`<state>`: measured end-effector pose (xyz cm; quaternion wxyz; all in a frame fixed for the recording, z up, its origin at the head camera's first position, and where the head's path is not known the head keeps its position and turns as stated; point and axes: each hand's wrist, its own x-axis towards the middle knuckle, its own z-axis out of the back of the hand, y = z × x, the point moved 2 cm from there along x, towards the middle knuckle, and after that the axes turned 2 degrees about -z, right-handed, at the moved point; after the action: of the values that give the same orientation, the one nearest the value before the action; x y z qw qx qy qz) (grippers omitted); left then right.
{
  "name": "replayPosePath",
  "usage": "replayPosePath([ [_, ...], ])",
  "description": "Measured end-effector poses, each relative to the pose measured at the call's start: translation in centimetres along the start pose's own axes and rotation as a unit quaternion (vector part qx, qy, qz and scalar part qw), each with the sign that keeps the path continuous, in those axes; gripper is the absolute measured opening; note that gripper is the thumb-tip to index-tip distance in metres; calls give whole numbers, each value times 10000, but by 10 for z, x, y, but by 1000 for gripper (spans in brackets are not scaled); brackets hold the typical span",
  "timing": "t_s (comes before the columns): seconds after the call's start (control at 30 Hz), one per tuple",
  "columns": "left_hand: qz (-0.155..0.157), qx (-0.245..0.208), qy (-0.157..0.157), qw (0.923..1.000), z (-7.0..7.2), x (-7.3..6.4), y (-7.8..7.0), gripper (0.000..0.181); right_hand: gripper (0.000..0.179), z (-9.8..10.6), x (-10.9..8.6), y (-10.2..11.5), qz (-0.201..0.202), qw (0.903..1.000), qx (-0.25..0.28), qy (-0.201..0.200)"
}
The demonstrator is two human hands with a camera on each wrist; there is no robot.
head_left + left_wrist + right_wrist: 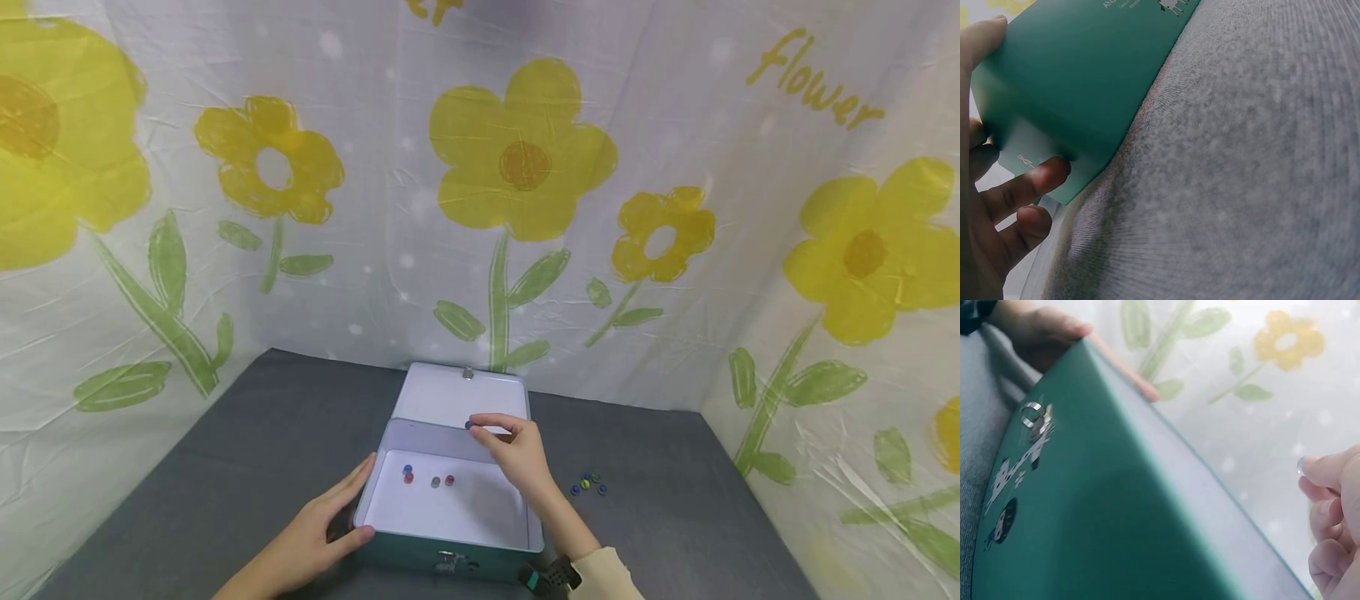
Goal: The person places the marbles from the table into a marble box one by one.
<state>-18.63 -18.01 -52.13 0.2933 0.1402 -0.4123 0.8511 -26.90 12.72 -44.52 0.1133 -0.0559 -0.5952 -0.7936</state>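
A green metal box [405, 550] with a white inside stands on the table, its lid [438, 396] laid back open. Inside, towards the left, lie a blue marble [407, 469], a red marble [408, 478], a grey marble [436, 482] and another red marble [450, 480]. Above the back of the box, my right hand [521, 458] pinches a small dark blue marble [469, 425] between thumb and fingertips; it looks glassy in the right wrist view. My left hand [311, 525] rests against the box's left side, thumb at the front corner, fingers extended along the wall.
Several small marbles, blue and a yellow one [585, 483], sit on the dark grey tabletop [660, 500] to the right of the box. A metal latch [447, 560] is on the box's front. A flower-printed curtain [375, 267] encloses the table's back and sides.
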Motion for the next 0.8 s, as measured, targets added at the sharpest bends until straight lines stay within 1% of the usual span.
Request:
replayPosePath([
  [0.1,79,-56,22,10000,-1,0,1,86,17,-5,1,-2,108,9997,-104,193],
  [0.2,88,-53,28,9999,-1,0,1,86,17,-8,1,-4,163,9992,-243,263],
  [0.33,-13,54,0,10000,1,0,-1,87,15,-8,2,-7,191,9977,-511,404],
  [0.43,-31,65,-1,10000,3,1,-2,88,13,-8,4,-9,231,9959,-715,506],
  [0.63,-69,87,31,9999,3,2,-2,88,9,-9,3,-13,225,9899,-1316,474],
  [0.8,-63,107,-3,9999,1,0,0,88,13,-10,1,-12,290,9886,-1443,330],
])
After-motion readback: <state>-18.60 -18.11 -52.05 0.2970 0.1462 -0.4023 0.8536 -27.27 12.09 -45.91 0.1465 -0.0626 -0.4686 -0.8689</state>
